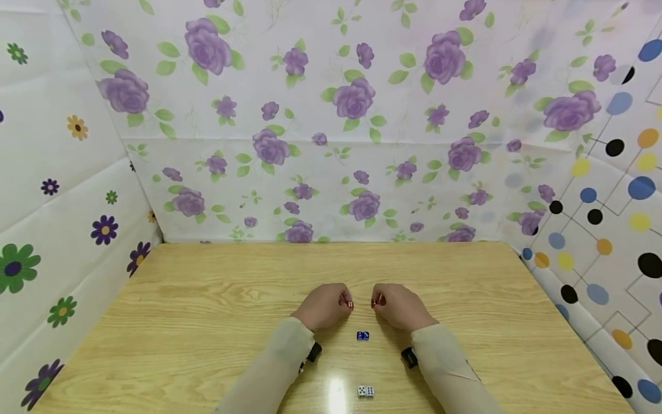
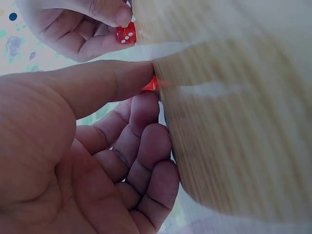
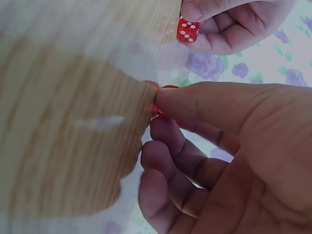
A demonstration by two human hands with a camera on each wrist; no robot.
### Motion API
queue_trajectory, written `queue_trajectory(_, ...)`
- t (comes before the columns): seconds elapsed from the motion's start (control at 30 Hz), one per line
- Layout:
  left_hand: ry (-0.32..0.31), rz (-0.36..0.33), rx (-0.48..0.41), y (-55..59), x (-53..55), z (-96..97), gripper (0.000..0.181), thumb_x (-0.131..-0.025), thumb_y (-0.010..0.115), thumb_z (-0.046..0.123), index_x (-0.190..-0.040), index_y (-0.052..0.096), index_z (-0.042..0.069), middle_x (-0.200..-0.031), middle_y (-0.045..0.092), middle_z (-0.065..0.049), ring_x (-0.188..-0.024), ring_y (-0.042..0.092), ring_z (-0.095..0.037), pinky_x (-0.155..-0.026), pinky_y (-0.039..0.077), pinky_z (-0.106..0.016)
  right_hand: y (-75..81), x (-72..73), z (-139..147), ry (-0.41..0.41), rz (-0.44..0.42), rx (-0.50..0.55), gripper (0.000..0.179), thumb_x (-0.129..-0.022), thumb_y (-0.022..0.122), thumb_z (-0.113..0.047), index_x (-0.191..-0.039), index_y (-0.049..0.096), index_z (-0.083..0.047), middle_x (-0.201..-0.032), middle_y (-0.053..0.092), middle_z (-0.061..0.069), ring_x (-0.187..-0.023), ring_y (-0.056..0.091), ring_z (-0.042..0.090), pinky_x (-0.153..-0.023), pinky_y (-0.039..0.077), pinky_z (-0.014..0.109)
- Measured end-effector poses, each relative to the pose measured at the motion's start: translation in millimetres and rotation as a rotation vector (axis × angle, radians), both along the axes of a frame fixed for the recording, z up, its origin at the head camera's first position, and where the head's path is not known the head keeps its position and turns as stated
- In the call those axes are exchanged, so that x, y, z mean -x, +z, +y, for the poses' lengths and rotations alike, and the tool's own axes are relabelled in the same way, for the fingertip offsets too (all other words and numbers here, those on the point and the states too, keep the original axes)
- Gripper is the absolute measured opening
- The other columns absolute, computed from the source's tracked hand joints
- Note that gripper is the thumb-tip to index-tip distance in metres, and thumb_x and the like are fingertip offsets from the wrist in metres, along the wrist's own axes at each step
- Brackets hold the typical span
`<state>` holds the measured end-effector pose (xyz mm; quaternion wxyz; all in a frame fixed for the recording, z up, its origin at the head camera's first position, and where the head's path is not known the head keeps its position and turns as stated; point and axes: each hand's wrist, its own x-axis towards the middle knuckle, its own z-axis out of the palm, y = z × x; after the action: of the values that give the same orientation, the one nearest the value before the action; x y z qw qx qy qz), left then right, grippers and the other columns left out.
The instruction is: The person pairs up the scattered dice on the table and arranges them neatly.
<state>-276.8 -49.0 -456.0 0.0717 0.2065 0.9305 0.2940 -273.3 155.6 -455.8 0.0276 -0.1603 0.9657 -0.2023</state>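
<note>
Between thumb and fingertips my left hand (image 1: 326, 306) pinches a red die (image 1: 350, 305) with white pips, low over the wooden table. Facing it across a small gap, my right hand (image 1: 400, 306) pinches another red die (image 1: 374, 302). In the left wrist view the left hand's die (image 2: 152, 84) is mostly covered by the thumb. The right wrist view shows the right hand's die (image 3: 161, 105) largely hidden too. Nearer the body, two blue dice (image 1: 363, 336) sit side by side. Closer still lie two white dice (image 1: 365, 391), also touching each other.
The light wooden table (image 1: 207, 299) reaches back to a wall cloth (image 1: 320, 172) with purple flowers. Patterned cloths hang at the left and right sides. A glare spot lies left of the white dice. Both wrists wear dark straps.
</note>
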Motion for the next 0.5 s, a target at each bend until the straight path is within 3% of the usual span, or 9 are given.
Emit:
queue_trajectory(0.23, -0.003, -0.010, -0.002, 0.0, -1.3, -2.9, 0.011, -0.086, 0.067, 0.016, -0.094, 0.061, 0.015, -0.078, 0.057, 0.009, -0.068, 0.053, -0.009, -0.064, 0.045, -0.028, 1.8, -3.3, -0.4, -0.005, -0.060, 0.027, 0.008, -0.086, 0.065, -0.010, -0.091, 0.059, -0.014, -0.078, 0.055, -0.005, -0.068, 0.049, 0.012, -0.064, 0.042, 0.032)
queue_trajectory(0.5, -0.017, 0.012, 0.011, -1.5, -0.6, -3.3, 0.008, -0.087, 0.067, 0.016, -0.091, 0.061, 0.016, -0.078, 0.058, 0.010, -0.067, 0.053, -0.008, -0.064, 0.044, -0.027, -0.9, -2.2, -1.2, 0.020, -0.040, 0.045, 0.008, -0.087, 0.062, -0.009, -0.088, 0.061, -0.016, -0.075, 0.054, -0.008, -0.067, 0.048, 0.011, -0.064, 0.041, 0.031)
